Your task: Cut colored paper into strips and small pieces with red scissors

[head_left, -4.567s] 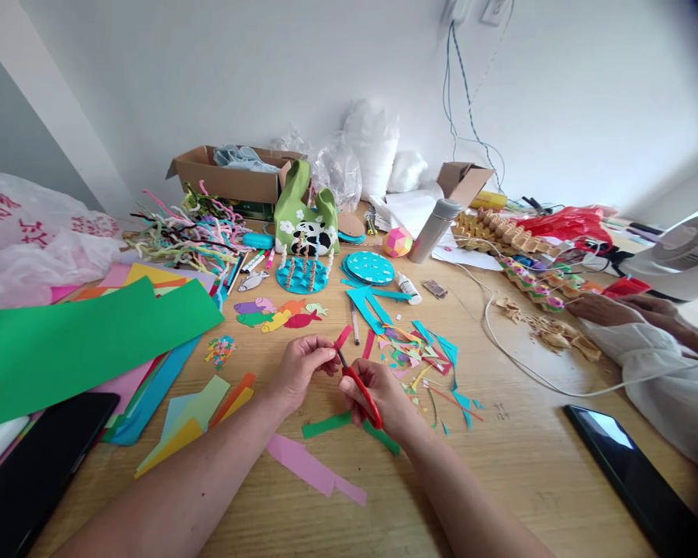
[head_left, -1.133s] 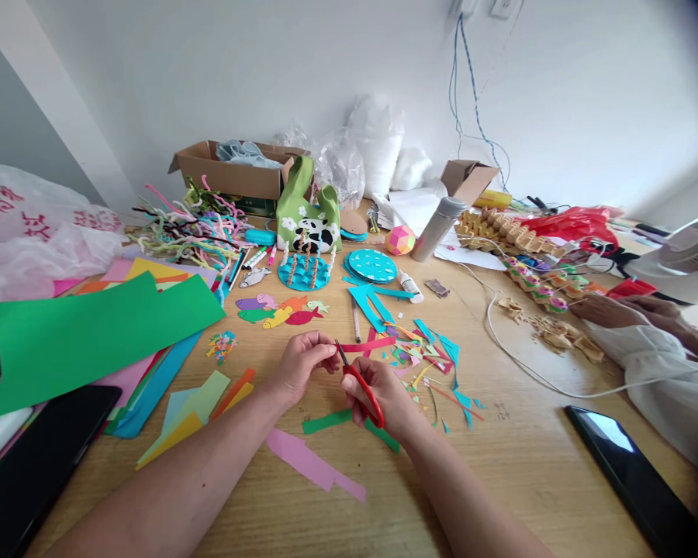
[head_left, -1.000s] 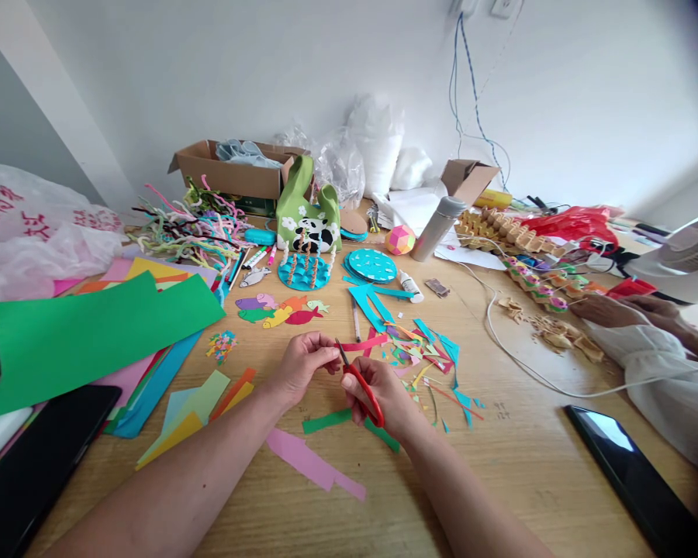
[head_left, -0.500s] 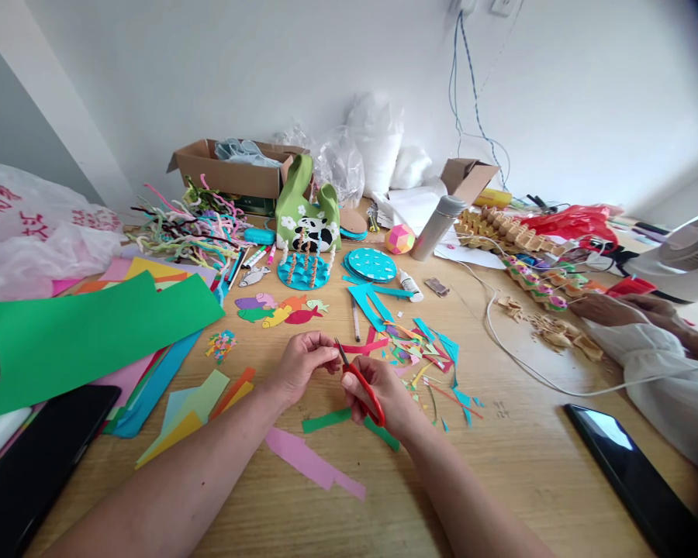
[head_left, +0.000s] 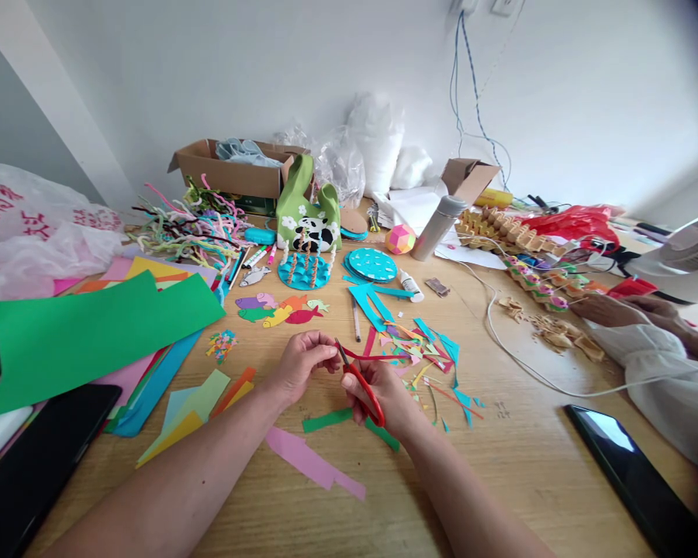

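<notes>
My left hand (head_left: 309, 363) pinches one end of a thin red paper strip (head_left: 378, 357), which runs off to the right above my other hand. In my right hand (head_left: 387, 390) is a pair of red-handled scissors (head_left: 366, 394), its blades at the strip close to my left fingertips. Below the hands lie a green paper strip (head_left: 327, 420) and a pink paper piece (head_left: 308, 459). Paper fish (head_left: 279, 311) in several colours rest beyond my left hand, and a small heap of coloured paper bits (head_left: 221, 345) is to their left.
Paper scraps (head_left: 424, 345) spread to the right of my hands. Coloured sheets (head_left: 110, 318) and a black phone (head_left: 52, 457) lie left. A white cable (head_left: 494, 333) crosses the right side, near another person's hands (head_left: 602, 314). Farther back stand a grey bottle (head_left: 439, 226) and glue (head_left: 411, 287).
The red strip has shifted: its free part now stretches farther right and looks thinner. Both hands and the scissors stay almost in place.
</notes>
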### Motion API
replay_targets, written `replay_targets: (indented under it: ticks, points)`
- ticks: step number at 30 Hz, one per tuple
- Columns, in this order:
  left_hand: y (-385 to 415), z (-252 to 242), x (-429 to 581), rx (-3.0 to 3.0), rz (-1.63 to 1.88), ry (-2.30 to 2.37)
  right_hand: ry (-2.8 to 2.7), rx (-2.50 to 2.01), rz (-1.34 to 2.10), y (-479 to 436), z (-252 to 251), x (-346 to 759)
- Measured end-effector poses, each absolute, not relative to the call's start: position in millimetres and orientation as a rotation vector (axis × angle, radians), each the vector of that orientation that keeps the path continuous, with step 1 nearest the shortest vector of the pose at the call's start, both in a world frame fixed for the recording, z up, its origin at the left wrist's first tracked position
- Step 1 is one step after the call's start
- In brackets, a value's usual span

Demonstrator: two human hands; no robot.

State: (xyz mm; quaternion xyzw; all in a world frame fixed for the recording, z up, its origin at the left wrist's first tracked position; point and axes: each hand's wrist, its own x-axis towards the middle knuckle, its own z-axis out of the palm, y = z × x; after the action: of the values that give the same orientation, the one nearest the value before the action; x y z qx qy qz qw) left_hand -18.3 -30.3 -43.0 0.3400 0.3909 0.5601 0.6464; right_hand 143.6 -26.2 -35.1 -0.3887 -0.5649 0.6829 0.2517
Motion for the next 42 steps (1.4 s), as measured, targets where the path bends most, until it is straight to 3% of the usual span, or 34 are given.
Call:
replay_targets:
  ticks: [42]
  points:
    - [-30.5,-41.9,-18.2,0.776,1.253,0.884,-1.529,-1.148,1.834,-25.0,-33.8,147.3]
